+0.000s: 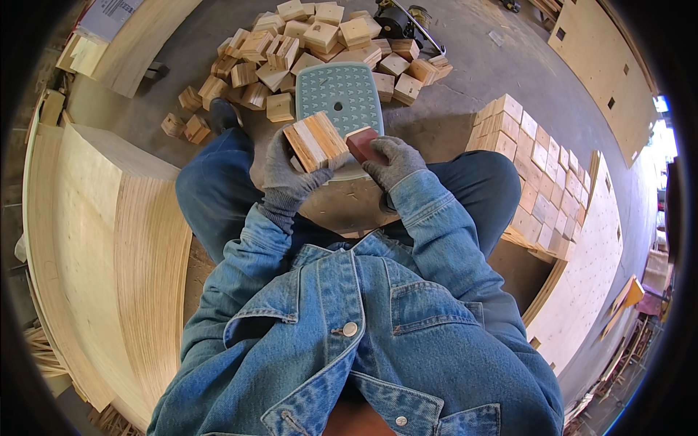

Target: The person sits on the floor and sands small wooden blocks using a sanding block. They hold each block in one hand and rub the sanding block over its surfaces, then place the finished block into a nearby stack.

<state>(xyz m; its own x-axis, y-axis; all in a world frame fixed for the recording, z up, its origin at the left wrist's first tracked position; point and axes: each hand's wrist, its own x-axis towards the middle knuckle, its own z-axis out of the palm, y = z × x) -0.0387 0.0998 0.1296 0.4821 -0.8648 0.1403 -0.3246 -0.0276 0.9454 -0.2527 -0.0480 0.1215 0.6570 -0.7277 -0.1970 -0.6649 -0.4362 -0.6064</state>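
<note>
My left hand (289, 173), in a grey glove, is closed round a square laminated wood block (315, 142) with light and dark stripes. Closed on a reddish-brown sanding block (366, 145) is my right hand (396, 161), gloved the same way. The sanding block is held close to the wood block's right side; I cannot tell whether they touch. Both hands are over the near edge of a pale green plastic stool (338, 76) with a textured top, between my knees.
Beyond the stool lies a loose heap of wood blocks (320, 38). Neatly stacked blocks (538, 167) stand to my right, beside a plywood sheet (592, 247). A tall stack of plywood (149, 240) rises at my left. A black machine (392, 20) sits behind the heap.
</note>
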